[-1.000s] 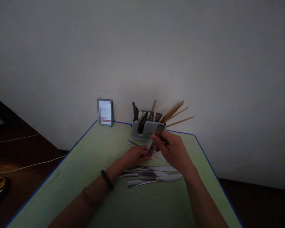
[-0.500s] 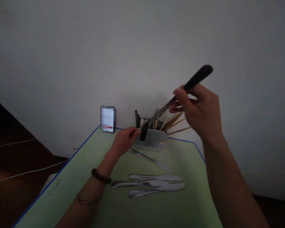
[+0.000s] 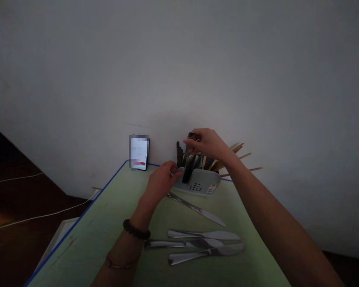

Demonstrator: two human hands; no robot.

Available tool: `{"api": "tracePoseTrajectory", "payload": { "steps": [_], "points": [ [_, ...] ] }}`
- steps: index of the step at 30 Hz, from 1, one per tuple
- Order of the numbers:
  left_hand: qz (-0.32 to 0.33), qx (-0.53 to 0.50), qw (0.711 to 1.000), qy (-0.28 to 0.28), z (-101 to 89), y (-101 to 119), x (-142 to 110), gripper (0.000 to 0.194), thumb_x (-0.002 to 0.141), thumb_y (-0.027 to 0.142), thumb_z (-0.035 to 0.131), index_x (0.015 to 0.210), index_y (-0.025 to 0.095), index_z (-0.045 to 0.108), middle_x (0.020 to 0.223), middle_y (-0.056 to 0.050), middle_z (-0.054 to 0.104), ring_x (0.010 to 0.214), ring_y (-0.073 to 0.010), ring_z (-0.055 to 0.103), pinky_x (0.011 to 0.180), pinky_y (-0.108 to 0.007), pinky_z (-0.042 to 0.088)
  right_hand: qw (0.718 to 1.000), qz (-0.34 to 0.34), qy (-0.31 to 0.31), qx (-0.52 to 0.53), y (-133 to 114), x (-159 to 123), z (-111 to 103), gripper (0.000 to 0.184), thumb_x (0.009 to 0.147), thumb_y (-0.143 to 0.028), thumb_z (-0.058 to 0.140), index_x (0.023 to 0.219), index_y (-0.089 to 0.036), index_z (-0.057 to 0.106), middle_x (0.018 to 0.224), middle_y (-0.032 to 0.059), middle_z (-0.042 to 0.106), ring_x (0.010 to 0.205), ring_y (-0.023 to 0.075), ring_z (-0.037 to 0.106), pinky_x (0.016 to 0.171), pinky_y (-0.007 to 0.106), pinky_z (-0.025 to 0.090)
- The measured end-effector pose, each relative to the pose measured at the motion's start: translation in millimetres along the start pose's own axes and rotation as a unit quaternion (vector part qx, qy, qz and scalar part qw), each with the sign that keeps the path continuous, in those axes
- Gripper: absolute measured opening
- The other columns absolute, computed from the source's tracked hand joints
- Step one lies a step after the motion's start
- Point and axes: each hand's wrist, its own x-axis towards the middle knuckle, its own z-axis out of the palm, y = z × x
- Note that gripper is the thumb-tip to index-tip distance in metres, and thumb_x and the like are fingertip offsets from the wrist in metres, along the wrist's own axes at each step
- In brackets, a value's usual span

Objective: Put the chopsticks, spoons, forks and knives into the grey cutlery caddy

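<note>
At the back of the table a grey cutlery holder (image 3: 205, 181) stands against the wall, filled with dark handles and wooden chopsticks (image 3: 237, 149). My right hand (image 3: 211, 143) is above it, closed on a black-handled piece of cutlery (image 3: 191, 135) held upright over the left part. The lower end is among the other utensils, so its kind is hard to tell. My left hand (image 3: 161, 181) grips the holder's left front edge between thumb and fingers. One metal table knife (image 3: 197, 209) lies slanted in front of the holder.
Three more table knives (image 3: 203, 235) lie close together nearer me on the green table (image 3: 119, 215). A lit phone (image 3: 140, 152) leans on the wall at the back left corner. White cables (image 3: 48, 215) run along the floor at left.
My right hand lifted the black-handled piece from low over the table, raised it to the right, then brought it down into the holder. My left hand moved from the slanted knife to the holder.
</note>
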Motion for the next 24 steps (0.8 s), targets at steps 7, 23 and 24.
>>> {"api": "tracePoseTrajectory", "payload": {
  "steps": [7, 23, 24],
  "points": [
    [0.008, -0.019, 1.0, 0.005, 0.0, -2.4, 0.6, 0.019, 0.084, 0.034, 0.056, 0.094, 0.018, 0.059, 0.096, -0.004, 0.063, 0.079, -0.0162, 0.062, 0.074, -0.028, 0.046, 0.999, -0.038, -0.004, -0.024, -11.8, 11.5, -5.8, 0.017, 0.08, -0.027, 0.06, 0.069, -0.014, 0.058, 0.06, 0.0024, 0.067, 0.053, 0.014, 0.065, 0.051, 0.023, 0.05],
    [-0.01, -0.012, 1.0, 0.018, -3.2, -0.4, -1.4, 0.02, 0.081, 0.034, 0.06, 0.095, 0.019, 0.06, 0.092, -0.003, 0.067, 0.078, -0.0174, 0.064, 0.068, -0.028, 0.047, 0.996, 0.045, -0.076, -0.001, -2.3, 7.3, 28.4, 0.015, 0.083, -0.02, 0.058, 0.07, -0.015, 0.054, 0.066, 0.0021, 0.067, 0.05, 0.0098, 0.062, 0.045, 0.018, 0.048],
    [-0.009, -0.011, 1.0, 0.018, -2.7, -0.7, -1.3, 0.021, 0.081, 0.033, 0.06, 0.097, 0.019, 0.06, 0.094, -0.003, 0.067, 0.078, -0.0174, 0.064, 0.069, -0.028, 0.047, 0.996, 0.051, -0.074, -0.011, -1.5, 8.1, 28.1, 0.013, 0.084, -0.021, 0.057, 0.072, -0.014, 0.055, 0.069, 0.0037, 0.068, 0.05, 0.01, 0.062, 0.046, 0.018, 0.049]
  ]
}}
